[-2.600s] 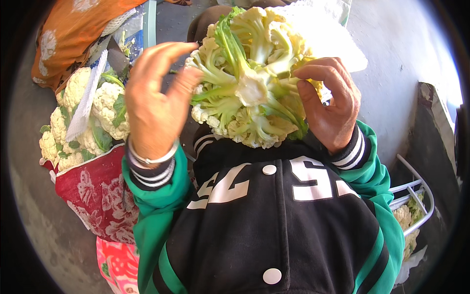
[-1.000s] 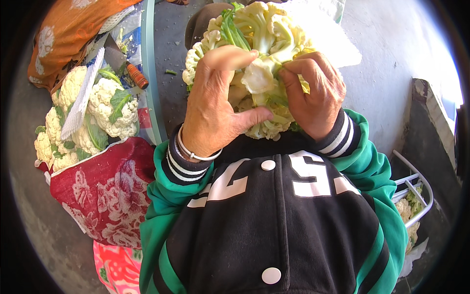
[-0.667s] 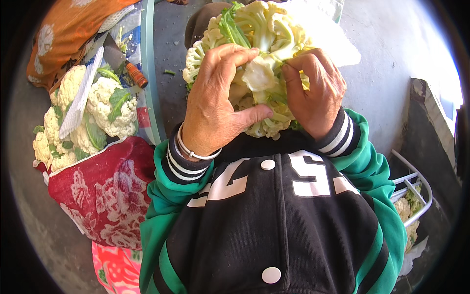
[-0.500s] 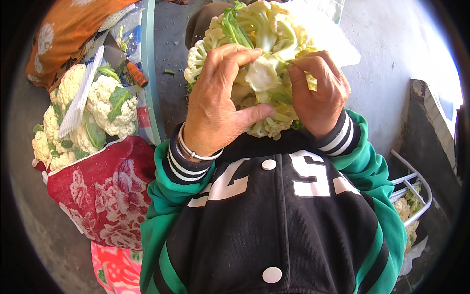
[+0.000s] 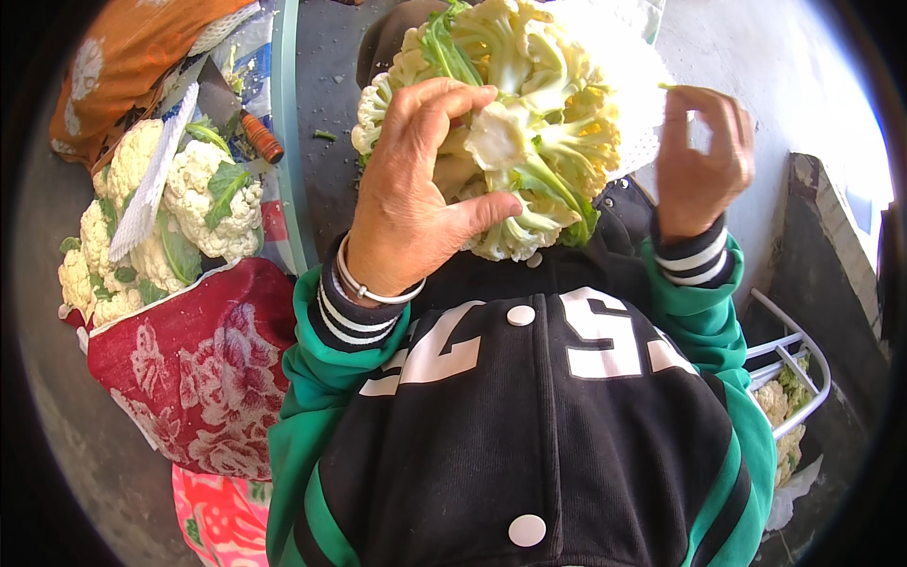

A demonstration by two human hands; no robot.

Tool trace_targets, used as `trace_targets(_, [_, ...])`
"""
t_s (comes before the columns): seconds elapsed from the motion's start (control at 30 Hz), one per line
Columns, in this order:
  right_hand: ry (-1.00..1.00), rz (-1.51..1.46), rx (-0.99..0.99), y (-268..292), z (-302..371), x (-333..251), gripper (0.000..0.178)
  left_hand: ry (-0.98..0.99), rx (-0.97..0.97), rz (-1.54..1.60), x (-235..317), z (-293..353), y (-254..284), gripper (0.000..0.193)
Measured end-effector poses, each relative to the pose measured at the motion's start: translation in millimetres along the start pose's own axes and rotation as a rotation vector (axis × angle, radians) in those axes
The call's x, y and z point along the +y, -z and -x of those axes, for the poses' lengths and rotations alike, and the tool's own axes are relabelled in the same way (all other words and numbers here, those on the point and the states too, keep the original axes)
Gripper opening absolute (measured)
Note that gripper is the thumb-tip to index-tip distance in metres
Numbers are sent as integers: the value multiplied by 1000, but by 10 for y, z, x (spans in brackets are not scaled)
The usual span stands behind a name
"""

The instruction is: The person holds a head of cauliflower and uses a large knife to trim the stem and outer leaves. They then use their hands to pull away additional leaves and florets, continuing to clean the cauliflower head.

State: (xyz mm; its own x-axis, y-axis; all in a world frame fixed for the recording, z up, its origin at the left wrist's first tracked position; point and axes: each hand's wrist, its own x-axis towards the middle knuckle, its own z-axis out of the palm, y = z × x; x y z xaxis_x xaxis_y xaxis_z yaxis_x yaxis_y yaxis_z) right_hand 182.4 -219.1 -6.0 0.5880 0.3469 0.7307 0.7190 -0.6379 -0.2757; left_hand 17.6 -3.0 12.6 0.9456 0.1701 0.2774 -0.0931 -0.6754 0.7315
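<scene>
A large cauliflower lies stem side up over my lap, with its cut stalk facing me. My left hand grips it from the left, the thumb near the stalk and the fingers over its far side. A few green leaves cling to the head. Off to the right of it, my right hand is raised and apart from the cauliflower. Thumb and forefinger are pinched together, with a tiny green scrap showing at their tips.
Several cauliflowers are heaped at the left, with a white foam net over them. A knife with an orange-brown handle lies beyond. A red flowered cloth is nearer. A white metal rack stands at the right.
My right hand has pulled away from the cauliflower to the right, fingertips pinched. A green leaf now shows at the head's lower right. My left hand keeps its hold.
</scene>
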Motion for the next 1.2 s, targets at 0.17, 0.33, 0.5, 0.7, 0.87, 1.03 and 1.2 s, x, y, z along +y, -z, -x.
trace_targets(0.17, [4, 538, -37, 233, -61, 632, 10, 15, -5, -2, 10, 2, 13, 81])
trace_targets(0.33, [-426, -139, -214, 263, -13, 240, 11, 19, -17, -16, 4, -8, 7, 82])
trace_targets(0.5, [-686, -831, -712, 239, -100, -536, 15, 23, -24, -46, 30, -14, 17, 84])
trace_targets(0.7, [-660, -813, -765, 111, -107, -683, 17, 27, -3, -59, 47, -9, 7, 83])
trace_targets(0.87, [-451, -606, -672, 40, -88, -727, 10, 35, -1, -37, 63, -15, -7, 84])
trace_targets(1.03, [-182, -388, -506, 3, -55, -744, 9, 77, 10, 19, 103, -29, -24, 83])
trace_targets(1.2, [-186, -323, -484, 22, -43, -753, 9, 41, -12, -1, 94, -19, -11, 84])
